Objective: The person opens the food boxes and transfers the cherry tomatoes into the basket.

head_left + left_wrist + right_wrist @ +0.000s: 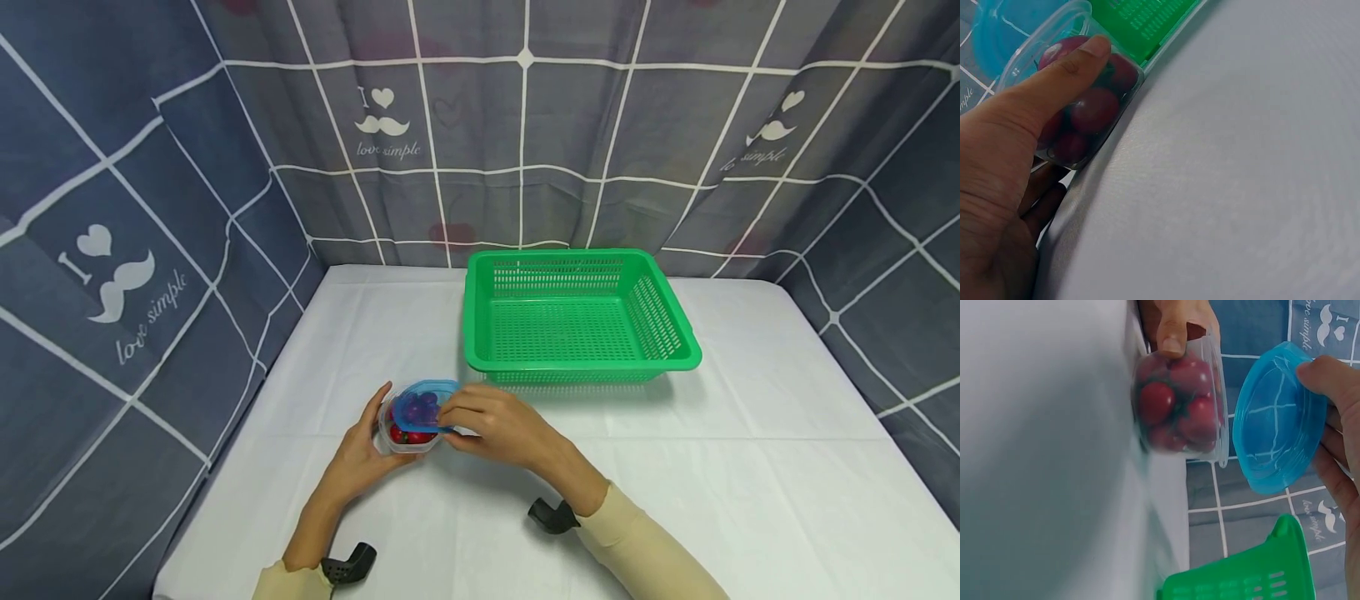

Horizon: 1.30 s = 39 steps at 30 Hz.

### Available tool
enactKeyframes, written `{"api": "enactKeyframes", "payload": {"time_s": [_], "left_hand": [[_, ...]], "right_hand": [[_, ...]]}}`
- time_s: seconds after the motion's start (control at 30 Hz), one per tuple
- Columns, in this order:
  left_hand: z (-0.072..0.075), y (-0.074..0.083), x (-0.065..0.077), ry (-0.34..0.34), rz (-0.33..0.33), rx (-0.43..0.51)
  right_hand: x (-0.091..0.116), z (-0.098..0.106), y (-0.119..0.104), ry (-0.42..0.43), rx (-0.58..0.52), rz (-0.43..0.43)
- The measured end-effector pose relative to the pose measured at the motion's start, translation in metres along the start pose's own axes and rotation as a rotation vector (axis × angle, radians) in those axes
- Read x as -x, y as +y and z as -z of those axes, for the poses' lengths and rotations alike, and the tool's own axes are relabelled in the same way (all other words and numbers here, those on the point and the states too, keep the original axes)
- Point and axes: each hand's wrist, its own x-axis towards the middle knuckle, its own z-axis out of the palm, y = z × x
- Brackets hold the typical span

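Note:
A clear plastic container (1207,447) with several red cherry tomatoes (1157,403) in it stands on the white table. My left hand (358,458) grips the container, its thumb along the near side and its fingers round the far side. Above the container's top, my right hand (491,423) pinches a translucent blue lid (427,387) by its right edge. In the right wrist view the lid is apart from the container's rim, with a gap between them. From the head view the lid overlaps most of the container, and tomatoes show through it and at its near edge.
A green perforated basket (577,367) sits behind and to the right of the hands, near the back of the white table (765,400). Dark grey checked curtains (480,117) surround the table at the back and both sides.

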Motion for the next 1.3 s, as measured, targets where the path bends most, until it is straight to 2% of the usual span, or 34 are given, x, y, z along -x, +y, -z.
{"api": "enactKeyframes", "payload": {"time_s": [0.43,0.77,1.03,1.3], "left_hand": [[0.004,0.004,-0.002,0.013,-0.009,-0.049],[0.003,0.007,-0.003,0.001,0.031,-0.05],[0.002,0.006,-0.003,0.0,0.054,-0.042],[0.0,0.004,-0.002,-0.002,0.043,-0.027]], "right_hand": [[0.032,0.016,0.005,-0.016,0.02,-0.02],[0.06,0.021,0.008,-0.043,-0.013,-0.024],[0.078,0.017,0.009,-0.157,-0.076,-0.097],[0.085,0.017,0.01,-0.324,-0.106,-0.156]]}}
